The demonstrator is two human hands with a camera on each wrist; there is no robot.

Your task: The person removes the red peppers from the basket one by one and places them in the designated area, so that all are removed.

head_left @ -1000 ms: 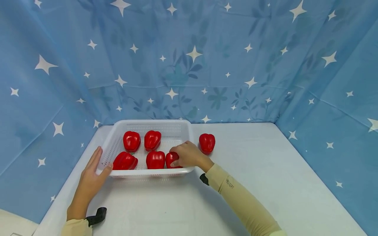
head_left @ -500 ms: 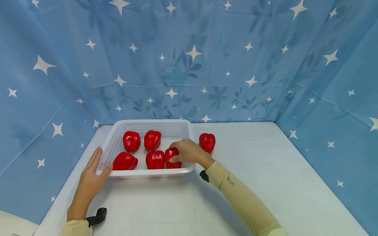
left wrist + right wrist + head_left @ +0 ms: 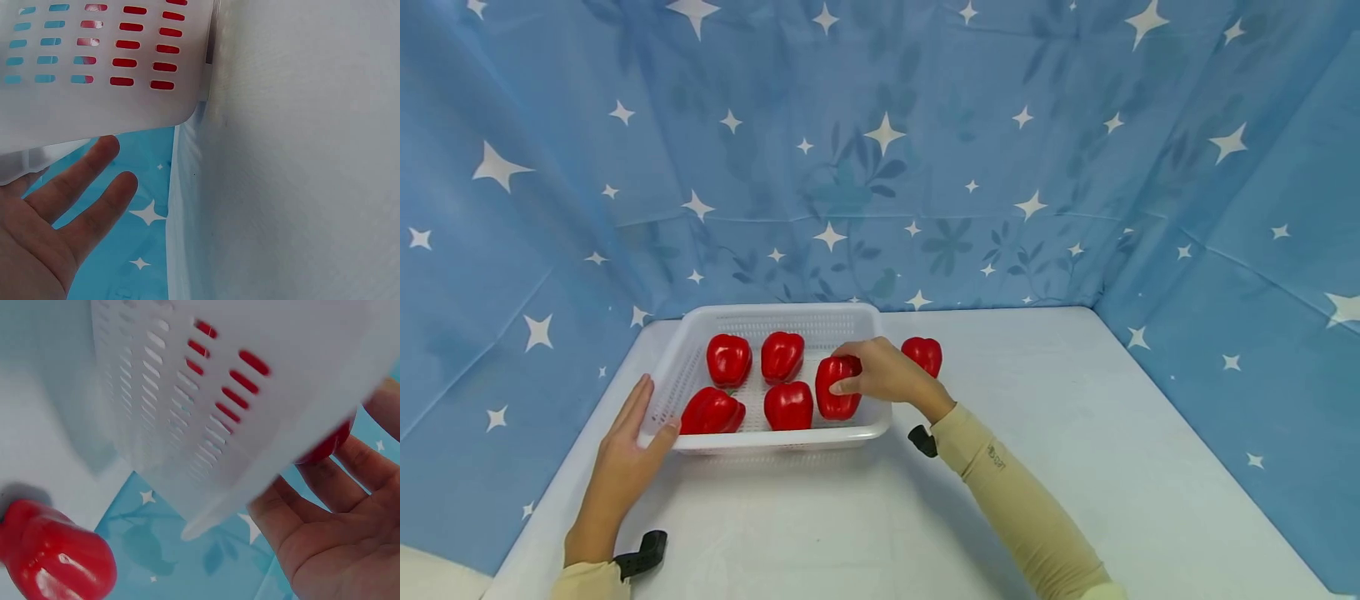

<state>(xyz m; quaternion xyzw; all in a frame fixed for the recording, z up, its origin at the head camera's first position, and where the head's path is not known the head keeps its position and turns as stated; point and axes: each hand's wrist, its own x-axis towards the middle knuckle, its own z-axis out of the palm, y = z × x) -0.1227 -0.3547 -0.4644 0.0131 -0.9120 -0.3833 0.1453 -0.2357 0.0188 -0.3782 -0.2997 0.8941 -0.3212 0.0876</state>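
Note:
In the head view, a white perforated plastic basket [image 3: 775,442] holds several red bell peppers, among them one in the front middle [image 3: 788,407] and one at the front left [image 3: 711,411]. My right hand [image 3: 886,373] grips another red bell pepper [image 3: 837,402] by its upper part, inside the basket's right end. The right wrist view catches this hand's fingers [image 3: 331,484] beyond the basket wall, with most of the pepper hidden. My left hand [image 3: 625,454] rests at the basket's front left corner, fingers straight along the side and thumb at the rim.
One more red bell pepper [image 3: 922,354] lies on the white table [image 3: 1075,417], just right of the basket and partly behind my right hand. A blue star-patterned curtain [image 3: 880,167] encloses the back and both sides.
My right hand has raised the gripped bell pepper and shifted it away from the basket's front wall. The left hand keeps its place at the basket corner.

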